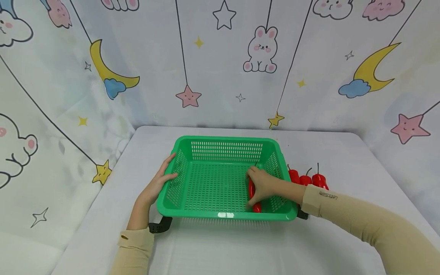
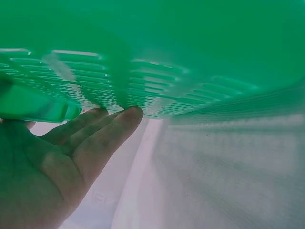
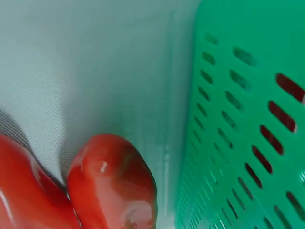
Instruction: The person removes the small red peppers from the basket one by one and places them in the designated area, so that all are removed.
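Observation:
A green plastic basket (image 1: pixel 227 216) with slotted walls stands on the white-covered table. My left hand (image 1: pixel 156 187) holds its left side, with the thumb over the rim; in the left wrist view the fingers (image 2: pixel 107 133) lie fairly straight against the outer wall. Inside the basket, near its right wall, my right hand (image 1: pixel 262 185) grips a long red chili pepper (image 1: pixel 252 188) between thumb and fingers. The pepper's middle is partly hidden by the hand. Outside to the right lie several more red peppers (image 1: pixel 319 180), partly behind the right forearm; two show in the right wrist view.
The table (image 1: pixel 213 248) is covered in white cloth, with a cartoon-printed curtain (image 1: pixel 220 76) behind and at the sides. Dark wrist devices (image 1: pixel 160 225) sit below the basket's front corners. The basket's walls surround the right hand.

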Demonstrator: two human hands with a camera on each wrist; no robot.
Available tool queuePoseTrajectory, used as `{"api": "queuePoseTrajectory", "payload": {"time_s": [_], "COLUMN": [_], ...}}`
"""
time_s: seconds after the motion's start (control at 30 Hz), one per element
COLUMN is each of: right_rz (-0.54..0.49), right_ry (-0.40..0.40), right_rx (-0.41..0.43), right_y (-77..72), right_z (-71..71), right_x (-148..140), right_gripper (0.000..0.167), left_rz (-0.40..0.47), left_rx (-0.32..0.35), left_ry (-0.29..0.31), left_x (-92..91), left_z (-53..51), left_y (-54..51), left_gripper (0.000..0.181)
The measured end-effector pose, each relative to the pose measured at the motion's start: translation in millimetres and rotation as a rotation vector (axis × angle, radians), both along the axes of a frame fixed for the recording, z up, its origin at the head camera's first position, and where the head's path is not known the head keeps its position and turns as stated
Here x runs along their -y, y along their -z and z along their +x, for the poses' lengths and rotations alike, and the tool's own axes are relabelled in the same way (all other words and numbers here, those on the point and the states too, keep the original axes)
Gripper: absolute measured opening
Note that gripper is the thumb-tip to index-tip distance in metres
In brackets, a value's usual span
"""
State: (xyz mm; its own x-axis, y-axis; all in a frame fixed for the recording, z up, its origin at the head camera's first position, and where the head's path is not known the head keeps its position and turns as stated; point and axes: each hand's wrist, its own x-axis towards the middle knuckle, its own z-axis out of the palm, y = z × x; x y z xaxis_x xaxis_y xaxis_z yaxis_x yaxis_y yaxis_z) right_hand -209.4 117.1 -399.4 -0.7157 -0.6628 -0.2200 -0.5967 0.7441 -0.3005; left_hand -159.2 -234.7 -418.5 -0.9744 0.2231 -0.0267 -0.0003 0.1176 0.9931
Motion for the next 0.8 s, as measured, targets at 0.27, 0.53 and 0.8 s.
{"api": "queuePoseTrajectory", "payload": {"time_s": [0.27, 0.53, 0.8], "right_rz": [-0.203, -0.347, -0.443], "right_ry": [0.033, -0.010, -0.050], "right_rx": [0.042, 0.047, 0.115], "right_y": [-15.5, -29.8, -41.4], "right_z": [-1.9, -3.7, -3.8], "right_x": [-9, -19, -25], "right_gripper": [0.079, 0.074, 0.074], "left_rz": [0.002, 0.003, -0.001], "left_rx": [0.001, 0.003, 0.002], "left_ry": [0.001, -0.001, -0.001], "left_x": [-0.2, 1.4, 0.8], "left_z": [0.4, 0.8, -0.1], "left_y": [-0.9, 0.9, 1.2], "left_gripper": [0.065, 0.065, 0.065]}}
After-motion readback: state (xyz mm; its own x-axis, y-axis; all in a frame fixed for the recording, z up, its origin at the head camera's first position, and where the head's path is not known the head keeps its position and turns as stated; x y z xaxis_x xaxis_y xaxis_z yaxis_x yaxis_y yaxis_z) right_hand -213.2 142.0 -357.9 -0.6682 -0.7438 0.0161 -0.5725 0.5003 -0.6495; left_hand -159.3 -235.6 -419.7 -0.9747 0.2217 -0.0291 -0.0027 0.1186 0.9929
